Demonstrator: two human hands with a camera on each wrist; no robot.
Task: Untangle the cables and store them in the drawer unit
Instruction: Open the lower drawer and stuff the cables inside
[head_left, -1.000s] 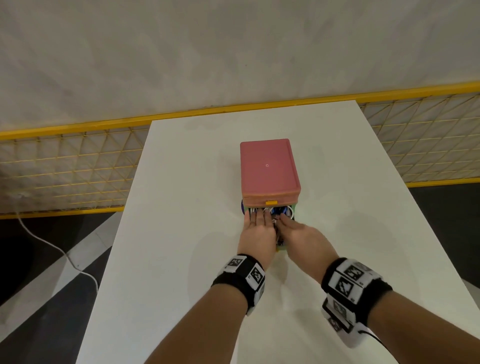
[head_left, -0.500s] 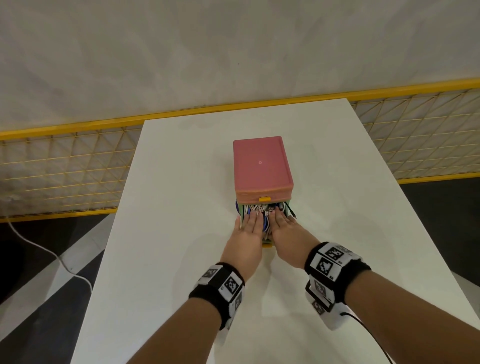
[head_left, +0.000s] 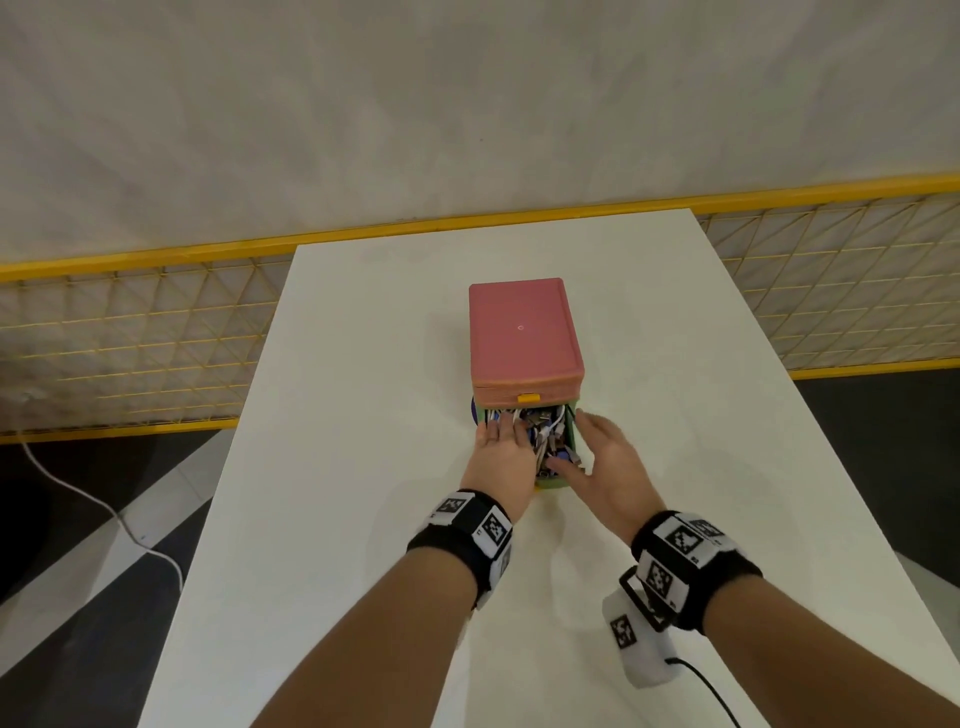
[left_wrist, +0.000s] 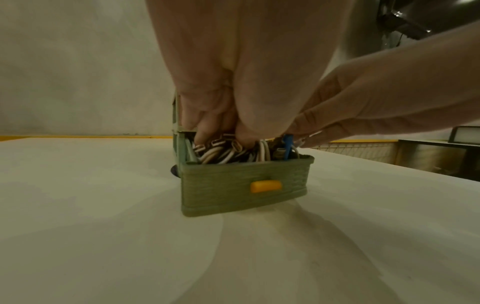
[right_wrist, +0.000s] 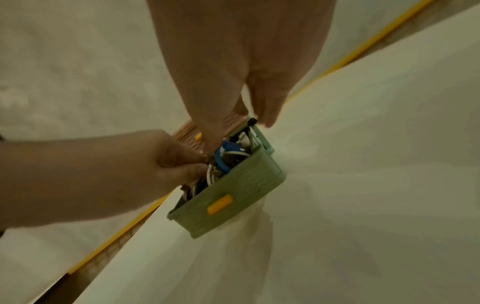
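A small drawer unit with a pink top (head_left: 522, 332) stands mid-table. Its green bottom drawer (head_left: 553, 484) with a yellow knob (left_wrist: 266, 186) is pulled out towards me. White, blue and grey cables (head_left: 545, 428) fill the drawer to the rim. My left hand (head_left: 496, 431) lies over its left half, fingers pressing down into the cables (left_wrist: 223, 152). My right hand (head_left: 571, 441) hovers at the drawer's right wall with fingers spread. Its thumb is over the front right corner, near a blue cable (right_wrist: 226, 156). The green drawer (right_wrist: 228, 197) shows from the front in both wrist views.
The white table (head_left: 363, 467) has bare surface on every side of the unit. A yellow mesh fence (head_left: 130, 338) runs behind it. A white cord (head_left: 104, 509) trails on the dark floor at left. Something blue (head_left: 474, 408) peeks out under the unit's left side.
My right hand has lifted off the cables and moved to the drawer's right side, uncovering the right half of the pile. My left hand stays pressing on the left half.
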